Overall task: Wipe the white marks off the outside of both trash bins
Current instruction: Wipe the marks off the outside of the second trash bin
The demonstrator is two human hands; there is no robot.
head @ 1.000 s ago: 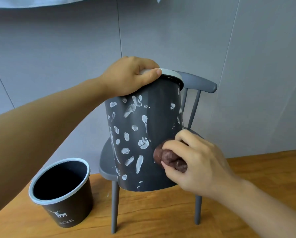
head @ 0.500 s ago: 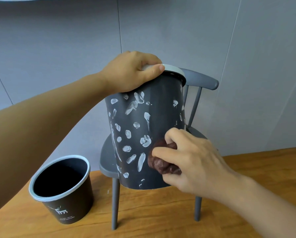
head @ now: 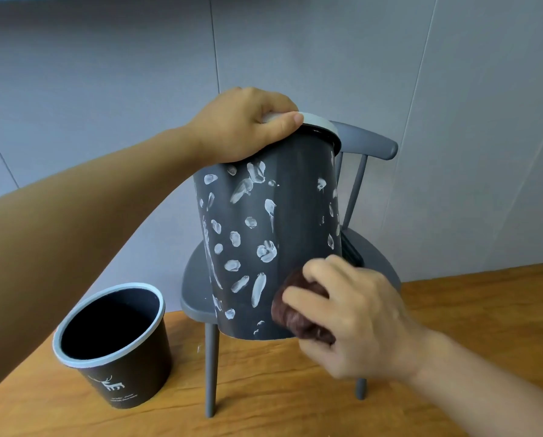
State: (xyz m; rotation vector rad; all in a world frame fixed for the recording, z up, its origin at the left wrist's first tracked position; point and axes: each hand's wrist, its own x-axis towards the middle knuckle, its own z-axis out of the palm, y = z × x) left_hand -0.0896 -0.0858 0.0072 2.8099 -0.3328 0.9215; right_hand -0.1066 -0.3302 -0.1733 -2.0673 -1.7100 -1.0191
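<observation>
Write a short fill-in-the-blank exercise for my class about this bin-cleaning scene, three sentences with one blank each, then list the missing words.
1. The left hand grips the marked bin by its pale ____.
2. The right hand presses a dark brown ____ against the marked bin's lower side.
3. The second bin, standing on the wooden surface, bears a small white ____ picture.

Missing words: rim; cloth; deer

The empty trash bin [head: 112, 345] standing at the near left is showing a small white deer emblem [head: 107, 383] low on its dark side. Two lines of tiny white lettering [head: 123, 398] are sitting under the emblem, too small to read.
</observation>
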